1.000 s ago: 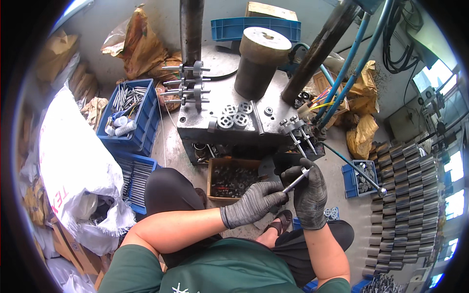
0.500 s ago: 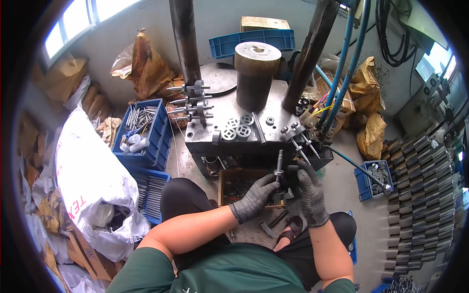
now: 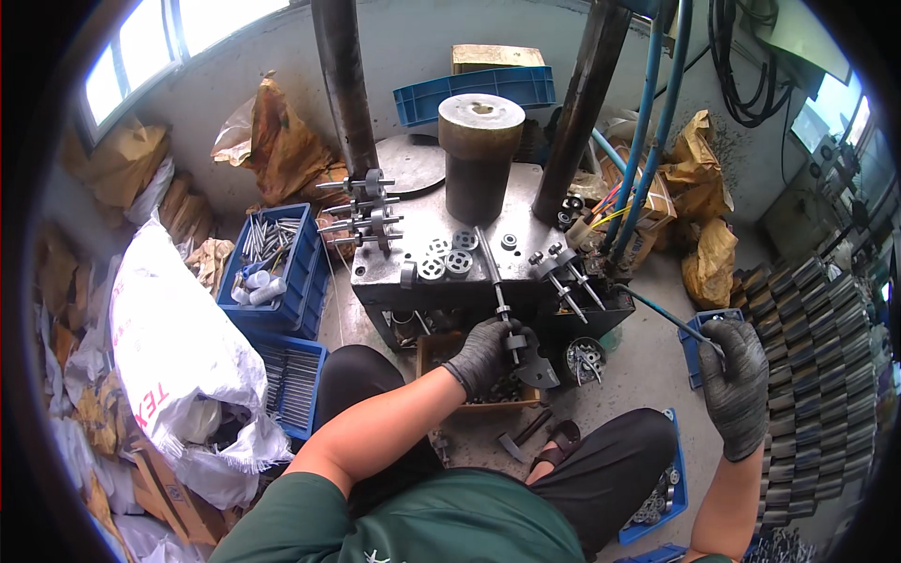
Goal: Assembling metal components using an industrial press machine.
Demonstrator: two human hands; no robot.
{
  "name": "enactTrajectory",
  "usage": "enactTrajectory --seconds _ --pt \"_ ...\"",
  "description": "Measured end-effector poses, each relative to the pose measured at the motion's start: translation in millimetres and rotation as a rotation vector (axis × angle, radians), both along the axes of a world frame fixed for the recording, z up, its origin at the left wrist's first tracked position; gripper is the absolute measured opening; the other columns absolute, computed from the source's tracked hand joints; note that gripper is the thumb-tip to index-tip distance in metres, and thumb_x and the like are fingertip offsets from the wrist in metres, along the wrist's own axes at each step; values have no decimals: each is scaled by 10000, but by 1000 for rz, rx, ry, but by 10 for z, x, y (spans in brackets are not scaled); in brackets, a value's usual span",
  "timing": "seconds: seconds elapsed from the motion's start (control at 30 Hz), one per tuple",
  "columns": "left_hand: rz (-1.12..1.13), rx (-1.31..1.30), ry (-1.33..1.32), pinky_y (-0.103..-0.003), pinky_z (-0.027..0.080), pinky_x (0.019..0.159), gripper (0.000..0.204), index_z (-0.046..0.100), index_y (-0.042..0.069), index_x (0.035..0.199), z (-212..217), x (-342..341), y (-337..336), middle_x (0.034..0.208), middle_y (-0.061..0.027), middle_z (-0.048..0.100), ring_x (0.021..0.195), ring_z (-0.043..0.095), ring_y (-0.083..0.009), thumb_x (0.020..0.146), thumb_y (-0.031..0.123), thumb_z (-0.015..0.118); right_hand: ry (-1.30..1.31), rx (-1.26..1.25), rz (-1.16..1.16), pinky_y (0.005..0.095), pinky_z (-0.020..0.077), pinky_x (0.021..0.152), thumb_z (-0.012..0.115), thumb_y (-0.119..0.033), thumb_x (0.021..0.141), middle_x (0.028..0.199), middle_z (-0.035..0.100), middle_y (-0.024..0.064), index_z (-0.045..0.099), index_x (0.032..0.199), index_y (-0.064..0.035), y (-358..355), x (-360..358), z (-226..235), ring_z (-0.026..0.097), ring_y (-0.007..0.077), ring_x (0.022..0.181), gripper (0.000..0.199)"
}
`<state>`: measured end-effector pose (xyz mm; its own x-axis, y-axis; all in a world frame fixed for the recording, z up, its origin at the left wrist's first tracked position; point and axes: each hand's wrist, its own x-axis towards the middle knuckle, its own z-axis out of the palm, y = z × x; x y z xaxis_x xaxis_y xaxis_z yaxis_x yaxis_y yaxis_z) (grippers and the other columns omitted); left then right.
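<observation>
In the head view, we see a stout cylinder (image 3: 477,188) of worn steel standing on a metal desk (image 3: 413,236); in front of it, just beyond the near edge, the left hand (image 3: 483,358), in a grey knit glove, has its grip closed around a slim steel shaft (image 3: 503,310) bearing a round collar (image 3: 514,342). Well to the right of the cylinder, the right hand (image 3: 735,394) appears curled about the end of a thin blue-green lever (image 3: 666,310), though the glove hides the tip and we cannot tell how firm that grip is. In our judgement, the shaft could slide away if the left fingers slacken on smooth metal, or its tip could knock the loose rod (image 3: 490,258) in front of the cylinder if it swung forward. A jolt might also roll the collared shafts (image 3: 371,220) left of the cylinder. We note dull grey discs (image 3: 432,268), flat and pierced with slots, in front of the cylinder and left of the rod; crumpled brown sacks (image 3: 710,263) to its far right; and, to its far left, a white woven sack (image 3: 164,319), frayed at the mouth, beside a ribbed blue plastic crate (image 3: 313,277).
</observation>
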<state>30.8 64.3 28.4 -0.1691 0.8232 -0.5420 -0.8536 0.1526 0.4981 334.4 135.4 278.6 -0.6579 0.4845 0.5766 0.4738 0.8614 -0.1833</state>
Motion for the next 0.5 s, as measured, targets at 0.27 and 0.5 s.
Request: enactTrajectory --seconds 0.27,0.5 --pt "-25 -31 17 -522 583 703 423 610 106 1073 359 -199 174 932 -152 726 811 714 -305 1045 515 502 -552 -81 -220 461 533 856 700 -246 857 988 712 207 748 1091 -48 395 251 1 680 375 957 310" --pt "94 49 249 -422 606 593 585 589 64 1072 -351 -270 475 765 -143 684 621 683 -286 1001 642 539 -481 -116 -250 469 544 844 698 -208 825 930 728 177 761 1017 -51 477 263 -79 691 383 886 255"
